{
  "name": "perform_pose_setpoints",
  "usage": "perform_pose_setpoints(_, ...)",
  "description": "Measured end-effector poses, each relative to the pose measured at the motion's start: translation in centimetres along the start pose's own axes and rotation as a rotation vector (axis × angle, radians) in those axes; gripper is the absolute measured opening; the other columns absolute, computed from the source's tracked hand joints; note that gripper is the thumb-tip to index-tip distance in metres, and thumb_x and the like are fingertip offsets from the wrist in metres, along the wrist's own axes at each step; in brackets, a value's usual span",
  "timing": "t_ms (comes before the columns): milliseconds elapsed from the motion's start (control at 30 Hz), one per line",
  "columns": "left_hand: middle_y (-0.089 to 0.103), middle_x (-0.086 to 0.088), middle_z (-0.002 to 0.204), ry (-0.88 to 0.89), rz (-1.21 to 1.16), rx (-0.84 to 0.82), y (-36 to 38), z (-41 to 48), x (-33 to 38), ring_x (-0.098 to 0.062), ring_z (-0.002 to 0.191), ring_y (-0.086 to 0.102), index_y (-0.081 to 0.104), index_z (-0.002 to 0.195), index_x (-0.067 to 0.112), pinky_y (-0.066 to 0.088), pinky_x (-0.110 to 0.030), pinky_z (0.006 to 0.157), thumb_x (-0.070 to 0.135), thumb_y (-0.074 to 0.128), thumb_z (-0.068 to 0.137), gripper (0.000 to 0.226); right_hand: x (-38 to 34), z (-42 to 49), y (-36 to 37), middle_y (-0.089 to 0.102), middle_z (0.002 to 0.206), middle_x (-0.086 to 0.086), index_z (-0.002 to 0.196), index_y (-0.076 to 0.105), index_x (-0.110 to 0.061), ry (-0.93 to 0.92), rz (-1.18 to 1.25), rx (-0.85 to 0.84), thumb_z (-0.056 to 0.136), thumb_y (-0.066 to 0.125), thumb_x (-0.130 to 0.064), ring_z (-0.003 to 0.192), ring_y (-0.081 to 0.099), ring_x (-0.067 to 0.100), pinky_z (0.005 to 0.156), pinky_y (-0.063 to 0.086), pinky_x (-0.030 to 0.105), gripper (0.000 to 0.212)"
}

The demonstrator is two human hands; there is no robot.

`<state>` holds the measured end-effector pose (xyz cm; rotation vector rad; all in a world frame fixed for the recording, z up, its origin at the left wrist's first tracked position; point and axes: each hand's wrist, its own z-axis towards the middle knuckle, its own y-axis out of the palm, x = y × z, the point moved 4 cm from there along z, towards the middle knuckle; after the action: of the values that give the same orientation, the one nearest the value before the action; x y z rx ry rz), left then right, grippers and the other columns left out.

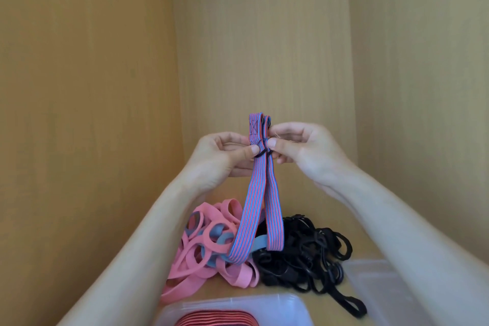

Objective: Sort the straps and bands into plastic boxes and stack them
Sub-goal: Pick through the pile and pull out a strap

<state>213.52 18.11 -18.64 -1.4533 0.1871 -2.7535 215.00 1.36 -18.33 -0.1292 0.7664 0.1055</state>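
I hold a folded red-and-blue striped strap [258, 193] upright in front of me. My left hand [225, 156] pinches it from the left at a thin black band wrapped round it, and my right hand [299, 148] pinches the same spot from the right. Its lower loops hang down over a heap of pink and blue bands [211, 243]. A heap of black straps [304, 251] lies to the right of that. A clear plastic box [238, 307] at the bottom edge holds striped straps [219, 319].
A second clear plastic box [381, 288] sits at the lower right, partly under my right forearm. Wooden walls close in the shelf on the left, back and right. The heaps lie on the wooden shelf floor.
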Motion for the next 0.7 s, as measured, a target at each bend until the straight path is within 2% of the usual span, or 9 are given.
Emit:
perform_pose_setpoints(100, 0.074, -0.012, 0.086, -0.023, -0.019, -0.036, -0.1, 0.1, -0.3, -0.016, 0.064, 0.070, 0.066, 0.096, 0.007, 0.057, -0.026, 0.060, 0.007, 0.070, 0.089, 0.008, -0.4, -0.1, 0.0, 0.068, 0.069, 0.004, 0.087, 0.069, -0.012, -0.012, -0.003, -0.009, 0.090, 0.065, 0.008, 0.057, 0.063, 0.009, 0.057, 0.052, 0.021, 0.020)
perform_pose_setpoints(233, 0.073, -0.004, 0.080, -0.051, -0.059, -0.197, 0.2, -0.1, -0.5, -0.012, 0.063, 0.066, 0.065, 0.099, 0.007, 0.057, -0.025, 0.064, 0.017, 0.070, 0.078, 0.024, -1.3, -0.3, -0.6, 0.063, 0.076, 0.005, 0.082, 0.064, -0.012, -0.068, -0.128, 0.034, 0.081, 0.074, 0.010, 0.058, 0.061, 0.014, 0.057, 0.049, 0.025, 0.024)
perform_pose_setpoints(333, 0.072, -0.004, 0.078, -0.075, -0.097, -0.286, 0.4, -0.2, -0.6, -0.012, 0.062, 0.066, 0.064, 0.099, 0.005, 0.057, -0.024, 0.065, 0.017, 0.068, 0.077, 0.026, -1.9, -0.4, -1.4, 0.062, 0.100, 0.002, 0.104, 0.064, -0.018, -0.122, -0.210, 0.079, 0.071, 0.084, 0.004, 0.071, 0.062, 0.020, 0.068, 0.052, 0.030, 0.044)
perform_pose_setpoints(400, 0.071, -0.005, 0.079, -0.092, -0.097, -0.311, 0.3, -0.2, -0.7, -0.013, 0.064, 0.066, 0.065, 0.101, 0.005, 0.057, -0.025, 0.066, 0.016, 0.067, 0.077, 0.026, -2.2, -0.5, -1.2, 0.064, 0.113, -0.002, 0.119, 0.065, -0.024, -0.161, -0.236, -0.008, 0.073, 0.082, 0.005, 0.077, 0.066, 0.018, 0.075, 0.054, 0.027, 0.057)
perform_pose_setpoints(433, 0.071, -0.006, 0.079, -0.100, -0.094, -0.316, 0.3, -0.2, -0.8, -0.014, 0.066, 0.066, 0.065, 0.105, 0.002, 0.057, -0.025, 0.066, 0.016, 0.067, 0.078, 0.030, -2.3, -0.5, -1.0, 0.065, 0.114, -0.005, 0.119, 0.067, -0.026, -0.172, -0.257, -0.058, 0.076, 0.080, 0.005, 0.079, 0.066, 0.017, 0.075, 0.053, 0.024, 0.055)
perform_pose_setpoints(533, 0.071, -0.007, 0.082, -0.110, -0.081, -0.307, 0.2, 0.0, -0.9, -0.014, 0.067, 0.066, 0.062, 0.120, -0.007, 0.056, -0.024, 0.065, 0.015, 0.064, 0.080, 0.046, -2.4, -0.4, -0.8, 0.068, 0.108, -0.011, 0.104, 0.070, -0.032, -0.212, -0.347, -0.076, 0.078, 0.079, 0.003, 0.079, 0.067, 0.019, 0.072, 0.046, 0.017, 0.045)
perform_pose_setpoints(633, 0.069, -0.013, 0.087, -0.078, -0.070, -0.263, 0.0, 0.3, -1.0, -0.013, 0.065, 0.065, 0.069, 0.107, -0.002, 0.055, -0.022, 0.063, 0.016, 0.060, 0.084, 0.031, -2.6, -0.4, -0.9, 0.066, 0.094, -0.014, 0.092, 0.066, -0.031, -0.261, -0.447, -0.014, 0.075, 0.080, 0.000, 0.068, 0.062, 0.005, 0.064, 0.039, 0.014, 0.038)
perform_pose_setpoints(700, 0.073, -0.012, 0.084, -0.048, -0.058, -0.234, -0.1, 0.3, -0.8, -0.013, 0.066, 0.068, 0.072, 0.101, 0.003, 0.054, -0.021, 0.062, 0.011, 0.051, 0.096, 0.023, -2.6, -0.4, -1.1, 0.066, 0.085, -0.016, 0.087, 0.063, -0.030, -0.266, -0.479, 0.019, 0.075, 0.083, -0.006, 0.058, 0.059, -0.002, 0.058, 0.037, 0.010, 0.033)
